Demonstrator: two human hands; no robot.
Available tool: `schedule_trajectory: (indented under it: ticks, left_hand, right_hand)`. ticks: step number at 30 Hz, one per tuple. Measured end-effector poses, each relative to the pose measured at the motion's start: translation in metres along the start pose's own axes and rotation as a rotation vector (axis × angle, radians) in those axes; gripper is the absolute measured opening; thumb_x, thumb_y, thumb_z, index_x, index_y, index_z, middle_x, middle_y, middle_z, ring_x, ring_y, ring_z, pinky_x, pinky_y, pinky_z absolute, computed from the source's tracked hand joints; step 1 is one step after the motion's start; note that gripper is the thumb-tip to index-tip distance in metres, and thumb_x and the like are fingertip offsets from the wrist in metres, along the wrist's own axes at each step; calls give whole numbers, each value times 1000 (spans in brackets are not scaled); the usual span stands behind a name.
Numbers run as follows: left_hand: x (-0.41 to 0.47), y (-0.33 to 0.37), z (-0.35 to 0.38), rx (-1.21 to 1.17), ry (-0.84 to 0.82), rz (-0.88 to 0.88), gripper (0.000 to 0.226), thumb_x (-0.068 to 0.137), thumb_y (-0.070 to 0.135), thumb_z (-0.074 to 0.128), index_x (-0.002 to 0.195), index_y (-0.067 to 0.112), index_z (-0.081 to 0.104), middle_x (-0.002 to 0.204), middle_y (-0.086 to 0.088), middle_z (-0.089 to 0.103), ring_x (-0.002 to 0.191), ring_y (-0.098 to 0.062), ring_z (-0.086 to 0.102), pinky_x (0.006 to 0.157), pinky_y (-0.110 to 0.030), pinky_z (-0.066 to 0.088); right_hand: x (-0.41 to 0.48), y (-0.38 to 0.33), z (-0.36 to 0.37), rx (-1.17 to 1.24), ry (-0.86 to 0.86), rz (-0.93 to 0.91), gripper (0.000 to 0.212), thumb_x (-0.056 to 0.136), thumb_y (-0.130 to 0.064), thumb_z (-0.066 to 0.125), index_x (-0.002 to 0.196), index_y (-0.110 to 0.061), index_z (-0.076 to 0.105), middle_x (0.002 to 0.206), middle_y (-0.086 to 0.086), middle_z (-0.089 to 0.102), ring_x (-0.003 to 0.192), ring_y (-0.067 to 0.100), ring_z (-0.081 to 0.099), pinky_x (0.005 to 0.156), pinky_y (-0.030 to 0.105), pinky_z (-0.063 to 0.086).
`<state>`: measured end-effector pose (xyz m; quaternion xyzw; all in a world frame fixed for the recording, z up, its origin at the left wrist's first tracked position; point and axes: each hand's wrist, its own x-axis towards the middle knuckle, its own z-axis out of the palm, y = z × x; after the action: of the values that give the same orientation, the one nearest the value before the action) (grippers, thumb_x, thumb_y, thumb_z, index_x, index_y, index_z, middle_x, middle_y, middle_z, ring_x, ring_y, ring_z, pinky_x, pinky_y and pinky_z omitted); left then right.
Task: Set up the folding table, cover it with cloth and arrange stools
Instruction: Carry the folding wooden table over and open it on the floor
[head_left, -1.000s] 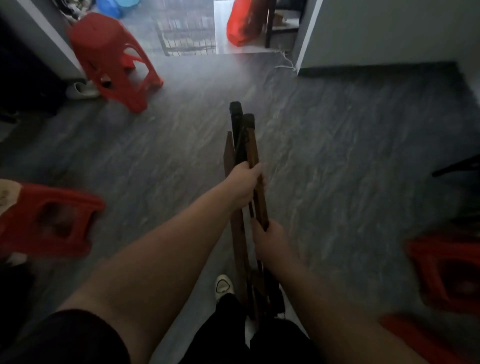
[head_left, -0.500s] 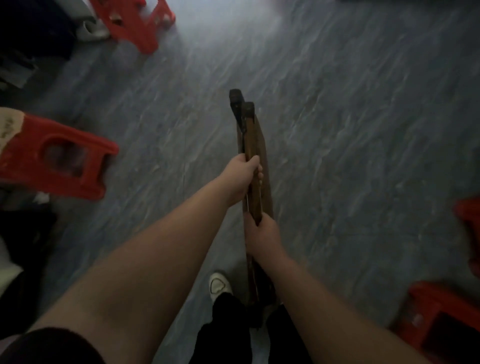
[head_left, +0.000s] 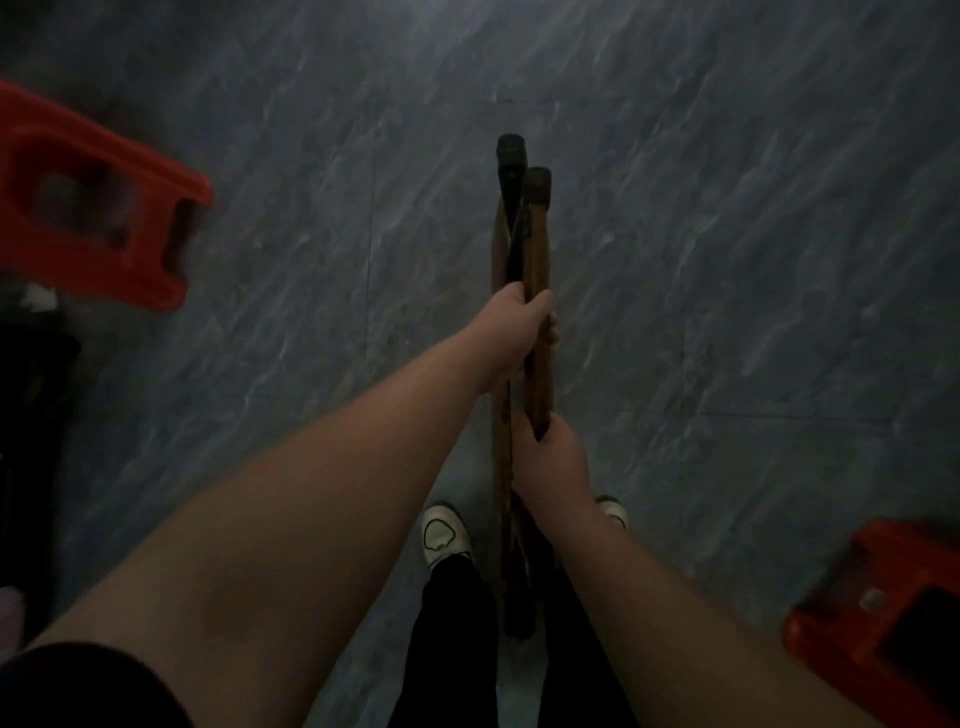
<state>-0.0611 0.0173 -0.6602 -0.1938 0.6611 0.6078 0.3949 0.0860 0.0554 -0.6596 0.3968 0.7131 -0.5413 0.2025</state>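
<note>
The folded wooden table frame stands upright in front of me, its brown legs pressed together and tipped with two dark rubber caps at the top. My left hand grips the legs higher up. Lower down, my right hand holds the same legs. The frame's bottom end reaches the floor between my two white shoes. A red plastic stool lies on its side at the left. Another red stool sits at the lower right edge.
Grey marbled floor tiles spread ahead and to the right. Dark objects crowd the left edge below the fallen stool. My legs in black trousers are directly under the frame.
The view has tilted further down; the doorway and far stool have left the frame. Both hands keep their grip on the folded frame, which stays upright.
</note>
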Motion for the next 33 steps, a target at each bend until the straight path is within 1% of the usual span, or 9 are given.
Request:
schedule_trajectory:
  ticks: [10, 12, 14, 16, 19, 22, 24, 28, 33]
  left_hand:
    - [8, -9, -4, 36, -32, -15, 13, 105, 19, 46, 96, 11, 49, 84, -8, 56, 68, -17, 58, 77, -40, 51]
    - [7, -9, -4, 122, -35, -12, 14, 105, 24, 46, 98, 13, 50, 89, -8, 62, 73, -18, 64, 84, -42, 56]
    - [3, -6, -6, 350, -24, -1, 23, 104, 37, 44, 108, 15, 51, 103, -8, 68, 90, -22, 69, 91, -47, 56]
    - [-3, -3, -7, 591, 19, 15, 41, 103, 45, 42, 128, 13, 48, 123, -9, 64, 109, -27, 63, 97, -44, 52]
    - [-15, -1, -7, 694, 62, 54, 56, 104, 42, 43, 150, 12, 32, 143, -12, 52, 127, -30, 53, 99, -34, 44]
    - [-33, -7, -14, 667, 71, 78, 58, 103, 38, 45, 154, 16, 29, 146, -10, 51, 128, -30, 53, 106, -40, 45]
    - [-56, -7, -18, 688, 72, 102, 58, 102, 33, 48, 154, 16, 29, 148, -10, 50, 131, -28, 52, 109, -41, 42]
    - [-119, -9, -29, 848, 142, 228, 60, 101, 23, 50, 155, 9, 27, 158, -13, 34, 145, -26, 34, 117, -29, 23]
    - [-213, -22, -43, 1189, 178, 232, 70, 103, 35, 44, 160, 19, 7, 167, -11, 2, 153, -29, 7, 125, -41, 10]
  right_hand:
    - [5, 8, 3, -22, -18, 13, 31, 98, -42, 54, 76, -19, 55, 70, 3, 62, 65, 18, 59, 51, 26, 38]
    - [5, 7, 1, -24, -33, 11, 29, 98, -41, 54, 77, -20, 54, 70, 2, 61, 63, 13, 57, 51, 25, 39]
    - [5, 8, -2, -43, -58, 2, 23, 98, -39, 55, 82, -22, 54, 74, -1, 61, 65, 9, 56, 52, 20, 39]
    - [4, 7, -6, -59, -84, -16, 15, 97, -37, 56, 92, -24, 52, 83, -2, 63, 74, 13, 59, 62, 26, 41]
    - [2, 3, -16, -114, -105, -49, 21, 96, -33, 60, 108, -22, 47, 97, -1, 63, 89, 18, 60, 73, 27, 41]
    - [-1, -3, -29, -178, -131, -63, 28, 93, -33, 61, 117, -24, 49, 108, 2, 65, 100, 24, 63, 85, 35, 51]
    - [-10, -10, -42, -234, -119, -129, 35, 91, -33, 62, 122, -20, 53, 115, 6, 64, 106, 25, 62, 95, 41, 51]
    - [-38, -29, -84, -449, 2, -370, 46, 95, -24, 61, 135, -3, 53, 136, 17, 54, 129, 32, 48, 112, 37, 30]
    - [-97, -55, -145, -713, -48, -423, 59, 101, -39, 44, 154, -17, 32, 164, 6, 22, 151, 26, 13, 123, 42, 13]
